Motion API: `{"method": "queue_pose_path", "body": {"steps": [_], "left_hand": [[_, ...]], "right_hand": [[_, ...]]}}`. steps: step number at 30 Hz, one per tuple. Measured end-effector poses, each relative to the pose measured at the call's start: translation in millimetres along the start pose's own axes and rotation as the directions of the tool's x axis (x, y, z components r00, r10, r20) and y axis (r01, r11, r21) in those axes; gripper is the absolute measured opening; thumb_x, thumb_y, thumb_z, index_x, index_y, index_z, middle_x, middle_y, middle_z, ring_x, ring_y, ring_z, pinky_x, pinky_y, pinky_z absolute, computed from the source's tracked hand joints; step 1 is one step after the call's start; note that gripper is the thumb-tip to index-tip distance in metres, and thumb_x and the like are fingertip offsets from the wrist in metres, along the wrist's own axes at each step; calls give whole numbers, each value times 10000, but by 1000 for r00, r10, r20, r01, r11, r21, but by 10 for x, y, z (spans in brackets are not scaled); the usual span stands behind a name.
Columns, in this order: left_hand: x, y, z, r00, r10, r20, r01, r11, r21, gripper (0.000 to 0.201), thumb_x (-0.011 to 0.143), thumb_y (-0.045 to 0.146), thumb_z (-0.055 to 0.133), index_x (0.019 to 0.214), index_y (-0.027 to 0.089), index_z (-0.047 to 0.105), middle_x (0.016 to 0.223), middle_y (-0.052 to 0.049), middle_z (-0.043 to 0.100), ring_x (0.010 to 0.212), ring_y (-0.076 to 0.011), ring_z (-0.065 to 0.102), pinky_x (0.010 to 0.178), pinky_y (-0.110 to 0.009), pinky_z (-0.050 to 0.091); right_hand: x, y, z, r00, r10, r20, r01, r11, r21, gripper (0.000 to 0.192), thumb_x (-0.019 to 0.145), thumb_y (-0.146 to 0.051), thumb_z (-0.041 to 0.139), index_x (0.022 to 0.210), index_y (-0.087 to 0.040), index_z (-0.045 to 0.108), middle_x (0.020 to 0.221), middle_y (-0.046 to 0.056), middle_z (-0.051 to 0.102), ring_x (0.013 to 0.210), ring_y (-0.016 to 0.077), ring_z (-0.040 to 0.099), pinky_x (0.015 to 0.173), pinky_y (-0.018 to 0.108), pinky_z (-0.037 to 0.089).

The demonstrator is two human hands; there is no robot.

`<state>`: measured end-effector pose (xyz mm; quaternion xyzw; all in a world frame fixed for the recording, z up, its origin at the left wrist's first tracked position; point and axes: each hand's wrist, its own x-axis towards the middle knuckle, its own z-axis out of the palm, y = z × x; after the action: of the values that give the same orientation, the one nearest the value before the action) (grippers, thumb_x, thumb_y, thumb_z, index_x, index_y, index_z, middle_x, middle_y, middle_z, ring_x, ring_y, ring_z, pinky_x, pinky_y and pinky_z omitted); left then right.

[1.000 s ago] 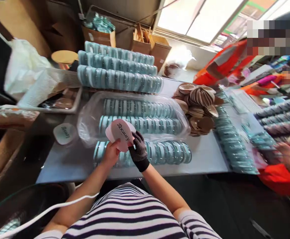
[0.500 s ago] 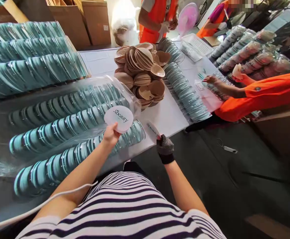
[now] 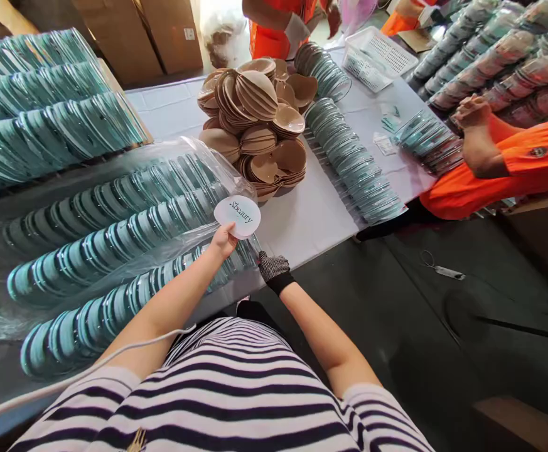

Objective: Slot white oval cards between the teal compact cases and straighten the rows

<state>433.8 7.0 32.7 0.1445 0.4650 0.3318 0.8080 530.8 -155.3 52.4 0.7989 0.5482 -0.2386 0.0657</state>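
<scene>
Clearly, the left hand (image 3: 224,242) pinches a white disc (image 3: 243,216) printed "Sbeauty".

A white-covered desk (image 3: 311,220) stands on a dark grey floor (image 3: 466,326). Brown cardboard boxes (image 3: 161,31) line the far side, with bright daylight falling behind them near a white plastic basket (image 3: 380,56).

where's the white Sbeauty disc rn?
Head view, centre-left: white Sbeauty disc pinched in the left hand, above the nearest teal case row.
</scene>
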Motion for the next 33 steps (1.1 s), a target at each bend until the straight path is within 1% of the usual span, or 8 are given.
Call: {"method": "queue_pose_path", "body": {"steps": [5, 11, 16, 19, 23, 26, 30, 33], "left_hand": [[15, -39, -26, 999, 36, 21, -37, 999, 26, 402, 824, 88, 609, 1221, 148, 633, 1106, -100, 735, 992, -202, 700, 926, -332, 556], [-7, -29, -36, 999, 29, 32, -30, 999, 19, 375, 814, 90, 625, 1186, 137, 650, 1087, -108, 738, 1049, -233, 685, 963, -360, 546], [-27, -9, -48, 999, 37, 9, -37, 999, 21, 350, 821, 91, 615, 1165, 133, 660, 1083, -107, 739, 1050, -233, 685, 972, -362, 541], [-29, -37, -52, 997, 62, 44, -64, 997, 48, 339, 806, 92, 624, 1142, 111, 668, 1065, -118, 743, 1047, -239, 685, 985, -376, 531], [-45, -80, -38, 990, 97, 106, -108, 989, 101, 326, 745, 111, 683, 1070, 94, 691, 1058, -135, 743, 1066, -266, 677, 1010, -399, 507], [-69, -95, -39, 984, 100, 148, -123, 980, 158, 311, 698, 150, 738, 1003, 96, 707, 1032, -141, 748, 1081, -292, 667, 1011, -415, 496], [-108, -132, -76, 970, 120, 213, -165, 964, 209, 318, 658, 207, 782, 950, 95, 721, 996, -151, 750, 1089, -318, 658, 1002, -424, 484], [-130, -186, -103, 953, 168, 253, -235, 936, 263, 338, 645, 251, 803, 941, 104, 732, 998, -145, 750, 1068, -312, 661, 994, -410, 475]], "right_hand": [[57, -18, -49, 994, 109, 13, -110, 989, 103, 352, 1013, -429, 318, 1198, -232, 543, 938, 99, 724, 848, 230, 695, 721, 303, 454], [201, -36, 178, 995, 95, -39, -88, 985, 150, 356, 1019, -353, 284, 1162, -227, 584, 969, 104, 723, 869, 202, 684, 727, 272, 443], [314, 114, 424, 989, 122, 81, -142, 935, 326, 277, 945, -220, 439, 1144, -200, 630, 993, 132, 724, 930, 217, 685, 809, 318, 469], [278, 180, 454, 986, 112, 122, -154, 893, 422, 270, 890, -148, 467, 1093, -198, 638, 905, 71, 734, 818, 152, 691, 741, 244, 485], [230, 112, 403, 988, 132, 78, -149, 716, 682, 375, 949, -177, 326, 1249, -182, 552, 719, -2, 685, 647, 93, 650, 639, 176, 484], [257, -10, 412, 974, 49, 223, -217, 507, 834, 442, 925, -208, 451, 1363, -161, 476, 539, -56, 578, 513, 110, 597, 548, 185, 469], [346, -63, 409, 889, -155, 431, -336, 420, 843, 484, 884, -204, 543, 1359, -136, 478, 468, -76, 524, 452, 126, 572, 508, 208, 474], [372, 2, 288, 857, -249, 452, -324, 422, 847, 337, 903, -293, 534, 1198, -136, 582, 516, -37, 578, 507, 148, 615, 561, 254, 518]]}}
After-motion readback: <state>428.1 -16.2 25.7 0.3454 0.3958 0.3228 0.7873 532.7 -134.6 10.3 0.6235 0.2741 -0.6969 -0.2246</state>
